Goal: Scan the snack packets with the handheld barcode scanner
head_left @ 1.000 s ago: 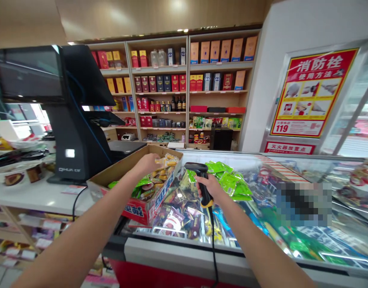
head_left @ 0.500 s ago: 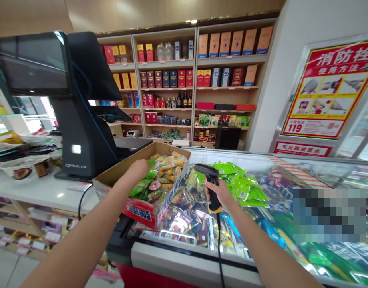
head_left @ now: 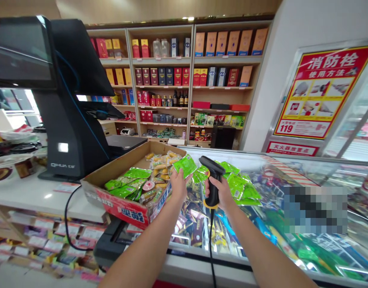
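Observation:
My left hand [head_left: 179, 185] is closed on a bright green snack packet [head_left: 186, 165], held above the right edge of the cardboard box. In my right hand [head_left: 220, 188] is a black and yellow barcode scanner [head_left: 213, 174], gripped by its handle, with its head towards the packet and its cable hanging down. More green packets [head_left: 242, 188] lie in a pile on the glass top behind and right of the scanner. The red-printed cardboard box [head_left: 112, 200] holds other green packets [head_left: 124, 188] on its left and yellow wrapped snacks [head_left: 162, 166] on its right.
A black checkout terminal [head_left: 66, 120] stands on the white counter [head_left: 30, 196] at left, its cable looping down. A glass-topped freezer [head_left: 261, 224] full of packages spans the right. Behind are shelves of boxed bottles [head_left: 162, 76]. A red sign [head_left: 324, 92] hangs on the right wall.
My left hand has moved right, out of the box's inside, bringing a green packet up beside the scanner. My right hand still holds the scanner. The view has shifted slightly.

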`<action>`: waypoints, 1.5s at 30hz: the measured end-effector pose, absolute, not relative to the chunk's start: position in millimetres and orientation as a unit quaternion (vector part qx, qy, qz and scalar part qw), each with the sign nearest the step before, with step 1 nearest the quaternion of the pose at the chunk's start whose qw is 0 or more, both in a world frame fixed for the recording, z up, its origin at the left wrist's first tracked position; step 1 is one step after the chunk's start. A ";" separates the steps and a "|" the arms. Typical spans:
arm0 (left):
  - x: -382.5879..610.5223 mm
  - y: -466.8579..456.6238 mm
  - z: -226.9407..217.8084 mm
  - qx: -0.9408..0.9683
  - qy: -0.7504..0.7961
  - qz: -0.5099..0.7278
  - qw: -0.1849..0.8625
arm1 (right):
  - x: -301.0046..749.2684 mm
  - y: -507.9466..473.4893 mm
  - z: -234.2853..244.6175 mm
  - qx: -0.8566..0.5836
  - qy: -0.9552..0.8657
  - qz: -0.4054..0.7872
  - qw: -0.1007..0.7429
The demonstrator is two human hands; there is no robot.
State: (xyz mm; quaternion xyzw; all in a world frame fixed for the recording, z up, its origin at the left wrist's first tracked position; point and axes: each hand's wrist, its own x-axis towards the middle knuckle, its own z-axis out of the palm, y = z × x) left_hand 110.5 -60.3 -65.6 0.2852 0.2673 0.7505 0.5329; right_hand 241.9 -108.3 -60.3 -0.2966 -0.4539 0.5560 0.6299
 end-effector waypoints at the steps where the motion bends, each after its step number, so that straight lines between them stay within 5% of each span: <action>1: 105.7 -52.3 -71.2 0.319 0.271 0.734 0.535 | 241.9 -108.1 -60.0 -0.307 -0.461 0.551 0.624; 34: 52.3 -19.8 -80.8 0.399 0.323 0.658 0.551 | 244.6 -102.9 -64.4 -0.360 -0.516 0.543 0.556; 45: 95.2 -41.3 -89.2 0.365 0.327 0.532 0.691 | 293.8 -124.2 -42.3 -0.464 -0.462 0.514 0.555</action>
